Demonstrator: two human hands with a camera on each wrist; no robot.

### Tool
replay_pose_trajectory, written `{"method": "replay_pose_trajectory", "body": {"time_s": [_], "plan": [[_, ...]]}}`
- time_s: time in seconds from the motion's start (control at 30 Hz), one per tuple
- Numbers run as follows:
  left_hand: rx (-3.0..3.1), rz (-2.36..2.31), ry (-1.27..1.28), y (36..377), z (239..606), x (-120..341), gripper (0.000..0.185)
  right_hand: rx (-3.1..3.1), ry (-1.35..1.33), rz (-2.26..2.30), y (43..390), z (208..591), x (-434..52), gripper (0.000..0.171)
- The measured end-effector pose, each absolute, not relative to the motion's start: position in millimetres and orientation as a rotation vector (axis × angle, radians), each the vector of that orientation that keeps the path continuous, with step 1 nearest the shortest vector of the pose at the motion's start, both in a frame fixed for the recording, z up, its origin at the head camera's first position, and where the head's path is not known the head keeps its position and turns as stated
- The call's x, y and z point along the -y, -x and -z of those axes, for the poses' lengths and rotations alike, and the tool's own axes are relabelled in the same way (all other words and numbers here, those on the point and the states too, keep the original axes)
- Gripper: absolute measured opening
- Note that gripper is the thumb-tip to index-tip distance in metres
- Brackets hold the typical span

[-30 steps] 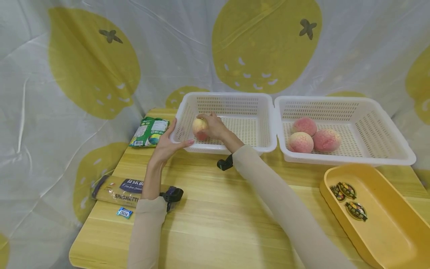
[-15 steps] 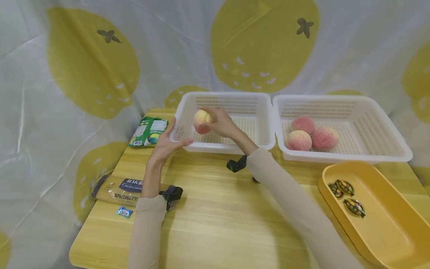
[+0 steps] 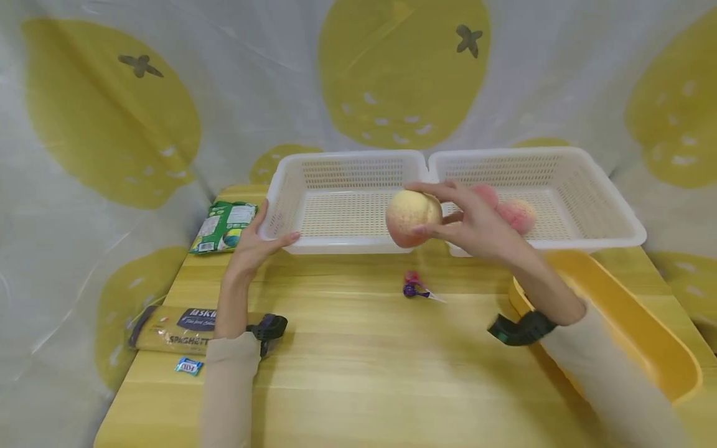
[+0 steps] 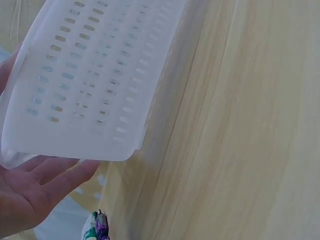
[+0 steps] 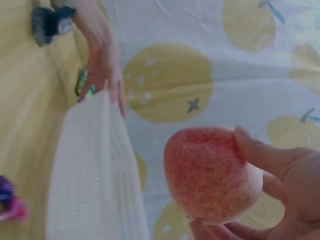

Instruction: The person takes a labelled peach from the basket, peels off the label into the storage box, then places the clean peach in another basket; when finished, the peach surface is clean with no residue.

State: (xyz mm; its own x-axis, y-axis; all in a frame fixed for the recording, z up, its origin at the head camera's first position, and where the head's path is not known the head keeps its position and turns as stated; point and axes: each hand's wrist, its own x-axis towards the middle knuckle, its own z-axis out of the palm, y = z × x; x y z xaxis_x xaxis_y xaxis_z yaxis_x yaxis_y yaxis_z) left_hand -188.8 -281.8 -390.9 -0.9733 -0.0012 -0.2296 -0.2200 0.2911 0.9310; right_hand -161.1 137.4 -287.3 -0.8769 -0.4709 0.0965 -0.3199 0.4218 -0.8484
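Observation:
My right hand grips a yellow-pink peach in the air, above the seam between two white baskets. The same peach fills the right wrist view, pinched between fingers and thumb. The left basket has nothing inside. My left hand holds its front-left corner, thumb along the wall and fingers under the rim; the left wrist view shows those fingers under the basket. The right basket holds more peaches, partly hidden behind my right hand.
A yellow tray sits at the right front, under my right forearm. A small purple-pink wrapped sweet lies on the wooden table. At the left are a green packet, a spaghetti packet and a small blue wrapper.
My right hand has lifted the peach out of the left basket and carried it right, toward the other basket. The left hand keeps its hold on the corner. The camera has shifted.

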Motion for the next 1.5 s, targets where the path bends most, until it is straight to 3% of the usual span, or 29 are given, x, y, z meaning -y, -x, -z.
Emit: {"method": "replay_pose_trajectory", "body": {"time_s": [0.43,0.67,0.83,0.93,1.0,1.17,1.3,1.5], "plan": [[-2.355,-1.714,0.203,192.9,391.4,287.3,0.114,-2.438,0.596,1.360,58.9,379.5,-171.8,0.059],[-2.340,-1.739,0.167,198.8,390.1,281.6,0.120,-2.435,0.533,1.398,49.6,405.0,-168.6,0.061],[-2.613,-1.709,0.114,181.0,364.6,273.6,0.126,-2.480,0.544,1.370,49.8,405.1,-164.0,0.063],[-2.815,-1.772,-0.070,156.5,339.7,246.1,0.122,-2.515,0.569,1.332,48.5,404.0,-162.5,0.063],[-2.839,-1.758,-0.343,135.6,328.9,215.7,0.115,-2.531,0.579,1.318,47.3,404.0,-162.0,0.063],[-2.552,-1.310,-0.910,80.9,343.1,131.3,0.096,-2.546,0.583,1.317,43.9,405.7,-159.9,0.065],[-2.346,-1.187,-0.908,61.0,372.8,92.8,0.083,-2.522,0.536,1.353,43.1,406.1,-156.5,0.069],[-2.128,-1.466,-0.731,60.6,399.2,80.7,0.069,-2.542,0.510,1.351,42.4,405.1,-155.6,0.067]]}}
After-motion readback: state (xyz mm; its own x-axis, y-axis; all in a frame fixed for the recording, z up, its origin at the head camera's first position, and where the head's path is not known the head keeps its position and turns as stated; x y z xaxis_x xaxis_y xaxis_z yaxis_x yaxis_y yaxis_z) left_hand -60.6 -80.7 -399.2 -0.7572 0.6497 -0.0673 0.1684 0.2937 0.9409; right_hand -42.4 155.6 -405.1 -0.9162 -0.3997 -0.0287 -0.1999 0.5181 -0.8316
